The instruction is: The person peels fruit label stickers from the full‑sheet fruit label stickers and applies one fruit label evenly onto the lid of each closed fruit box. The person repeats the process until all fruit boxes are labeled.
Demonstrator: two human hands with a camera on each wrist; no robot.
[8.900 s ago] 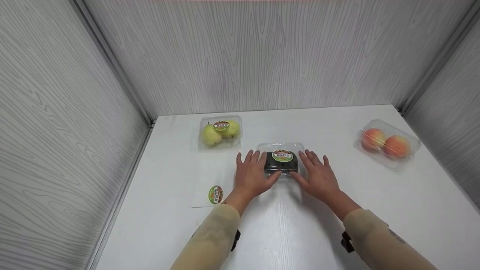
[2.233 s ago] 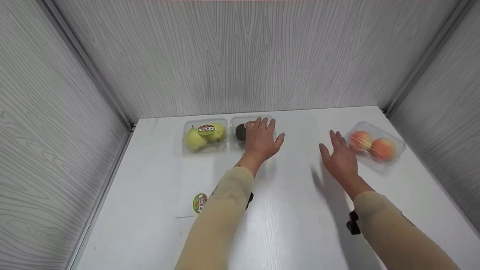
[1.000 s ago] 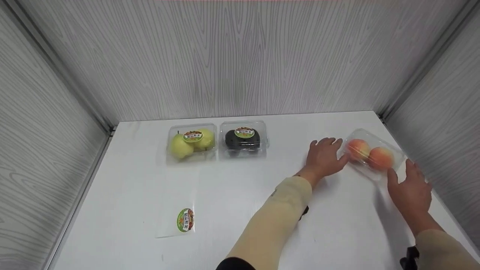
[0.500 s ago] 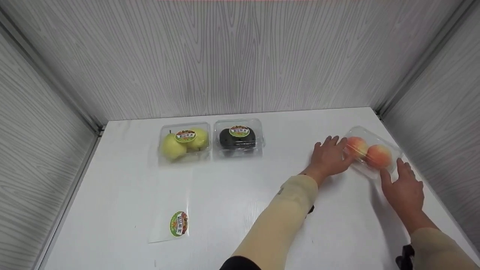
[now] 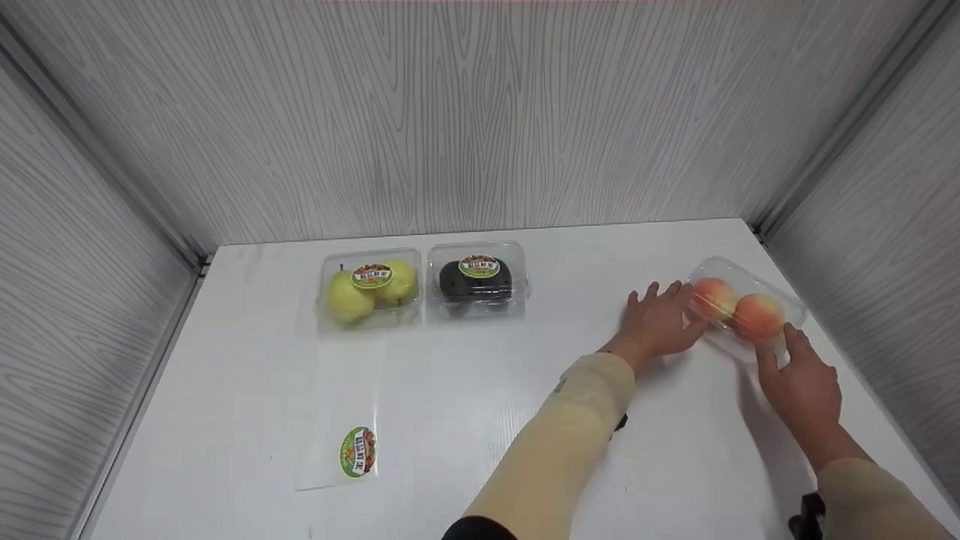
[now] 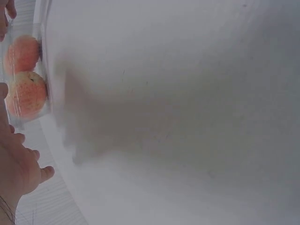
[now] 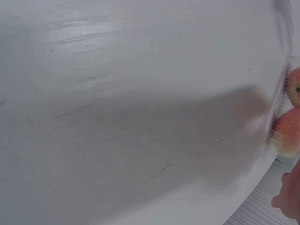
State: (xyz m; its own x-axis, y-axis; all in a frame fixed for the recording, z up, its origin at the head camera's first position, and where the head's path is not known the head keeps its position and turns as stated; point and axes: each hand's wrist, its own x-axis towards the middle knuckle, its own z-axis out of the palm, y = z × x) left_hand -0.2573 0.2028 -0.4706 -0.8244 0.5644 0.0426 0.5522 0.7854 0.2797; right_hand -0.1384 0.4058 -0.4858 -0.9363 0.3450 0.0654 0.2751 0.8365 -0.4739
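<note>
A clear plastic clamshell box with two peaches sits at the right of the table, turned at an angle. My left hand is at the box's left end, fingers extended and spread, thumb along its near side. My right hand reaches its near right corner, thumb and forefinger extended right at the edge. In the left wrist view, the peaches show through the plastic between both hands. The right wrist view shows part of the peaches and a few right fingers.
Toward the back left stand a labelled clear box of pears and a labelled clear box of dark fruit. Nearer the front left lies a clear sheet with an oval sticker. Wood-grain panels enclose the table's back and sides.
The dark fruit box has moved from the middle to beside the pears. Both hands have gone right to the peach box; lately the right hand has closed in on its near corner.
</note>
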